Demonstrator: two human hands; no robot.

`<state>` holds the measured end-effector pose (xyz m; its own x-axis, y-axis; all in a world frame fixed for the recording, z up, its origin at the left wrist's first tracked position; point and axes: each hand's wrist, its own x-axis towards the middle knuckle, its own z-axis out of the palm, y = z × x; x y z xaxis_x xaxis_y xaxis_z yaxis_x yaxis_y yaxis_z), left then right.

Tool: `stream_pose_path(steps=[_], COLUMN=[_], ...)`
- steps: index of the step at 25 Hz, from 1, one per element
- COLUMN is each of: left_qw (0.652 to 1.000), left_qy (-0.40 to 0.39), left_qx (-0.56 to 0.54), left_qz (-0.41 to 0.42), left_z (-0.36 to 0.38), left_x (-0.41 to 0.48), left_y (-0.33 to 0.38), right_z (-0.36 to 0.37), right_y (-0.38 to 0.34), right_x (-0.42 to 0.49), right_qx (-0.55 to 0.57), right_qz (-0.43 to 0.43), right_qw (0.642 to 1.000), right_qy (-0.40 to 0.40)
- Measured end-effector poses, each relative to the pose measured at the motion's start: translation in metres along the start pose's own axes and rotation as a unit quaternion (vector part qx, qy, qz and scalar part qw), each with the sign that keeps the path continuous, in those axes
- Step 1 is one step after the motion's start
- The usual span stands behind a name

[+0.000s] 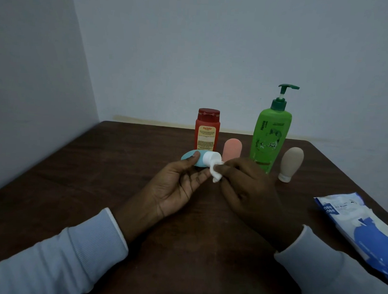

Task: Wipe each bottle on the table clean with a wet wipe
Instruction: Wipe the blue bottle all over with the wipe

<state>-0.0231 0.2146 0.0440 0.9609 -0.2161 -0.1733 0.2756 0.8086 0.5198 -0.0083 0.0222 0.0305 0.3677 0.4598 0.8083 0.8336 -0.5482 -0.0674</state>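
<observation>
Left hand (178, 186) gripped the blue bottle (189, 158) sideways above the table (76, 175), thumb on its body. Right hand (249, 189) pinched the wet wipe (215, 171) against its white cap (211, 158). Behind stood the red bottle (207, 130), pink bottle (232, 149), green pump bottle (270, 136), beige bottle (291, 164); wipes pack (358, 227) far right.

Inspector: What is standing along the table's (99, 165) far edge?
Clerk: Flip-cap bottle (207, 132), with pump bottle (269, 136) standing to its right. One squeeze tube (232, 149) is standing between and before them; a second squeeze tube (291, 164) is standing right of the pump bottle. Wipes pack (363, 225) is lying at the right edge.
</observation>
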Motion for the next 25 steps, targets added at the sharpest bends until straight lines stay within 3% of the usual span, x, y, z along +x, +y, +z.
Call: stream_pose_path(steps=[2, 6, 11, 15, 21, 25], left_qw=[1.0, 1.0, 1.0, 1.0, 0.999, 0.999], left_qy=[-0.003, -0.004, -0.005, -0.002, -0.006, -0.008], left_qx=[0.023, 0.011, 0.014, 0.008, 0.032, 0.035], left_qz=[-0.002, 0.002, 0.002, 0.013, 0.033, 0.035], left_z=[0.0017, 0.0024, -0.0018, 0.001, 0.0027, 0.0016], left_x=[-0.0017, -0.0021, -0.0005, 0.0003, 0.0008, 0.001], left_y=[-0.0008, 0.0002, 0.0021, 0.0021, -0.0005, 0.0007], right_z=[0.0021, 0.0028, 0.0062, 0.0049, 0.0039, 0.0069], right_y=[-0.0013, 0.0017, -0.0019, 0.0047, 0.0037, 0.0018], right_x=[0.0008, 0.0037, -0.0016, 0.002, 0.0006, 0.0017], right_qx=[-0.007, -0.006, 0.001, -0.006, -0.003, -0.004], right_qz=[-0.011, 0.061, 0.01, 0.067, 0.03, 0.074], right_qw=[1.0, 0.997, 1.0, 0.997, 0.999, 0.997], right_qy=[0.006, 0.039, -0.006, 0.023, 0.025, 0.02])
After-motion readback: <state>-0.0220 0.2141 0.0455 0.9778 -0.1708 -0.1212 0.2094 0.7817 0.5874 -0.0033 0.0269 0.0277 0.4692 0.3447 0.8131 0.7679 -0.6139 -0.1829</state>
